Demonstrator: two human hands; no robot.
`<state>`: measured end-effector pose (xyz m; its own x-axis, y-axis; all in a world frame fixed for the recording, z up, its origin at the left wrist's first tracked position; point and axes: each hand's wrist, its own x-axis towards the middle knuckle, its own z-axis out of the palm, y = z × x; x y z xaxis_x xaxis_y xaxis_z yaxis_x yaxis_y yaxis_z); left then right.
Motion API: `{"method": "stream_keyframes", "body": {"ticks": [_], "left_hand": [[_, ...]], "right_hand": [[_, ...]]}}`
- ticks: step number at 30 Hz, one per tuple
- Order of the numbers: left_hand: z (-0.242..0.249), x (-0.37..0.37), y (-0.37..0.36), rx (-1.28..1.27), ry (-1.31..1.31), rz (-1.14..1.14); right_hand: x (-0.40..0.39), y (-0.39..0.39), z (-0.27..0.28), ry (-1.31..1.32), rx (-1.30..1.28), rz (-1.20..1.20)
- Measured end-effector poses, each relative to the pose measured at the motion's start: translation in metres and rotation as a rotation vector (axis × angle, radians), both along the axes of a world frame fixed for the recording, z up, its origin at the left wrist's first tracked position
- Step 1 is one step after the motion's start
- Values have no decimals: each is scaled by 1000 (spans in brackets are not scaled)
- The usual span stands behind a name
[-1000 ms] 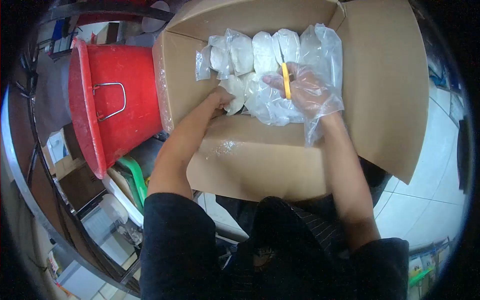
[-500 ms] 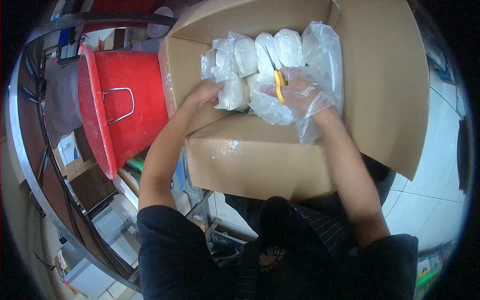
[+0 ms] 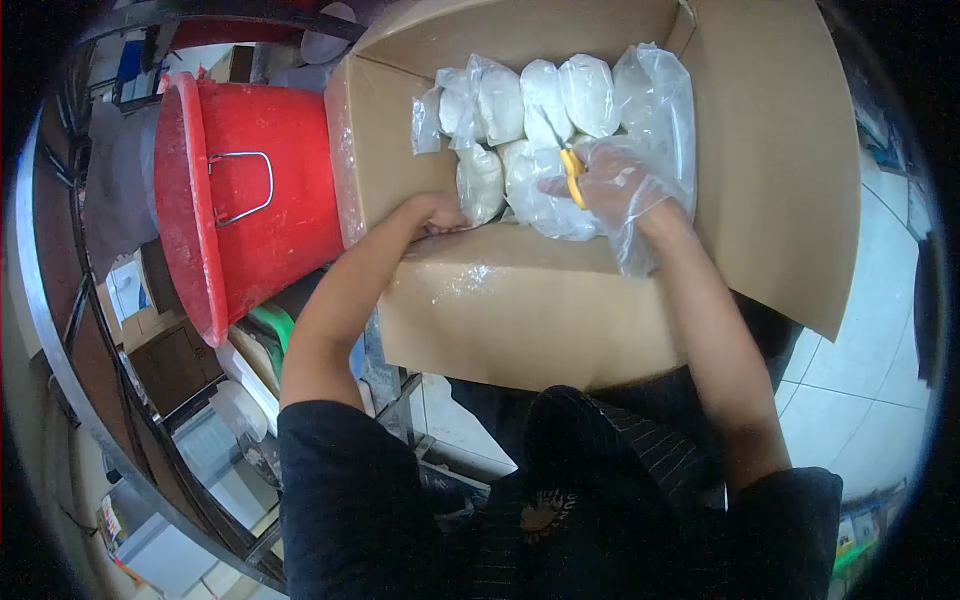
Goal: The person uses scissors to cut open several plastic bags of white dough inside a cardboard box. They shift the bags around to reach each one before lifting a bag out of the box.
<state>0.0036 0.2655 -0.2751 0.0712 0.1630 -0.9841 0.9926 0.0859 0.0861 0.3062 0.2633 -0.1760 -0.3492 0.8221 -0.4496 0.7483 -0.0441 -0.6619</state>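
Note:
My right hand point(image 3: 615, 180), in a loose clear plastic glove, grips a pair of yellow-handled scissors point(image 3: 574, 178); their thin blades point away from me, over the bags. Below the scissors lies a clear plastic bag point(image 3: 545, 205) with white contents. At the near left inside corner of the cardboard box point(image 3: 530, 310), my left hand point(image 3: 438, 213) has its fingers curled at the lower end of another white-filled bag point(image 3: 481, 185). Those fingertips are partly hidden. Several more white-filled bags point(image 3: 588, 95) fill the far row.
A red bucket point(image 3: 265, 185) with a metal handle lies tipped on its side against the box's left. Clear plastic film point(image 3: 660, 120) lines the box's right side. Its right flap point(image 3: 775, 170) spreads outward over white floor tiles point(image 3: 860, 330). Metal rack bars point(image 3: 75, 390) run along the left.
My left hand has moved down and toward me, to the lower end of the left bag, which now stands straighter. My right hand still holds the scissors, slightly lower over the bags.

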Motion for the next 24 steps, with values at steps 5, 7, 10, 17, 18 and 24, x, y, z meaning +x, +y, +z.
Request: {"method": "stream_keyframes", "body": {"ticks": [5,7,10,17,18,24], "left_hand": [[16,-17,15,357,-211,37],[40,-5,20,452,-237,190],[56,12,17,435,-298,603],[75,6,15,505,-524,946],[76,5,15,535,-518,900],[67,4,13,661,-559,689]], "right_hand": [[-14,-1,-5,-197,49,235],[-28,5,20,-353,-70,406],[-45,10,-6,-247,-235,617],[-65,5,-25,1183,-1545,-2],[-70,6,-25,1161,-1544,7],[-101,5,-38,1172,-1491,24]]}}
